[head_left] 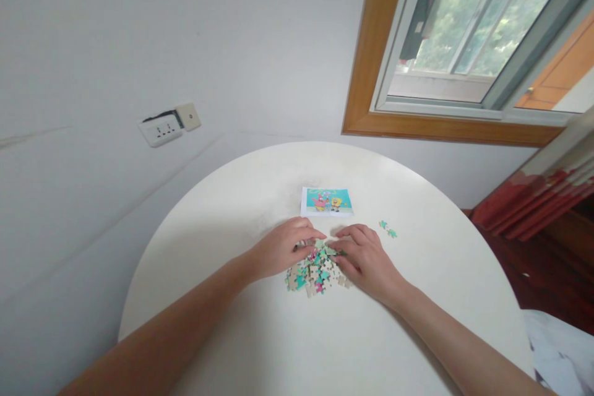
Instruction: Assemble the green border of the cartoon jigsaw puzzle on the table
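Observation:
A loose heap of jigsaw puzzle pieces [314, 272], turquoise, pink and bare cardboard beige, lies on the round white table [288, 346]. My left hand [285, 244] is at the heap's upper left side, its thumb and fingers apart and curved around the edge. From the right, my right hand [364, 257] rests against the heap with its fingers spread over the outer pieces. The pieces under both sets of fingertips are partly hidden. Just beyond my hands lies a picture card [328, 202] with a pink and a yellow cartoon figure on turquoise.
Two loose puzzle pieces [388, 229] lie right of the card. Behind the table is a white wall with a power socket [162, 130]. A wood-framed window [445, 124] is at the upper right, with a red and cream curtain [533, 198] below it.

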Demonstrator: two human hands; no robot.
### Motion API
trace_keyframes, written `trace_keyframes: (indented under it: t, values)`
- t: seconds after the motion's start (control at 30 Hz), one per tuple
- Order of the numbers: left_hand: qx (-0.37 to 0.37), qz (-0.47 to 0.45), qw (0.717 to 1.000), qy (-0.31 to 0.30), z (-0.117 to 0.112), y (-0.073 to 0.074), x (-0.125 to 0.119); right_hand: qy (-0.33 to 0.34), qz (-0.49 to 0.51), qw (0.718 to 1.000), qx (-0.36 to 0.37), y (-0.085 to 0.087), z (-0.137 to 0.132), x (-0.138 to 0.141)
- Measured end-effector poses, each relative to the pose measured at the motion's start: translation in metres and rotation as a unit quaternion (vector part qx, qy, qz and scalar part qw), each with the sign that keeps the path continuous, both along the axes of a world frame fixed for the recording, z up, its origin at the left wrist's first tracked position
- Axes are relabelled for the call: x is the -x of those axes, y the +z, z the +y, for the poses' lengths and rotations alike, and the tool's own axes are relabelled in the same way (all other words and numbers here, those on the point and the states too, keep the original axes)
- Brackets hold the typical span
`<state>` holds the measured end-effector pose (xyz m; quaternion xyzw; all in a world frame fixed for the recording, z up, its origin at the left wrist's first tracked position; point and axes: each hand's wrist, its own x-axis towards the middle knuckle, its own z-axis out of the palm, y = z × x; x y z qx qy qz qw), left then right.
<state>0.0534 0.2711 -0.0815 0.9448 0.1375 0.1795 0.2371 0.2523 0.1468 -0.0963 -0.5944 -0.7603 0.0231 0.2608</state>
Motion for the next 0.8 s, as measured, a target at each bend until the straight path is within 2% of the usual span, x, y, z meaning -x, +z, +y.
trace_keyframes:
  t: [0.3, 0.5, 0.7, 0.8]
  values:
    - [0.039, -0.003, 0.999, -0.002, 0.002, -0.004, 0.000, 0.009, 0.028, 0.999, -0.026, -0.001, 0.001, -0.003]
    - [0.077, -0.003, 0.997, 0.006, 0.000, -0.002, 0.000, -0.006, 0.027, 0.998, -0.056, 0.002, 0.001, -0.007]
    - [0.101, -0.015, 0.995, 0.001, 0.000, 0.002, -0.001, -0.068, -0.051, 0.993, -0.076, -0.002, 0.003, -0.018]
    - [0.108, -0.019, 0.994, -0.010, 0.000, 0.003, -0.001, -0.077, -0.091, 0.990, -0.079, -0.003, 0.003, -0.020]
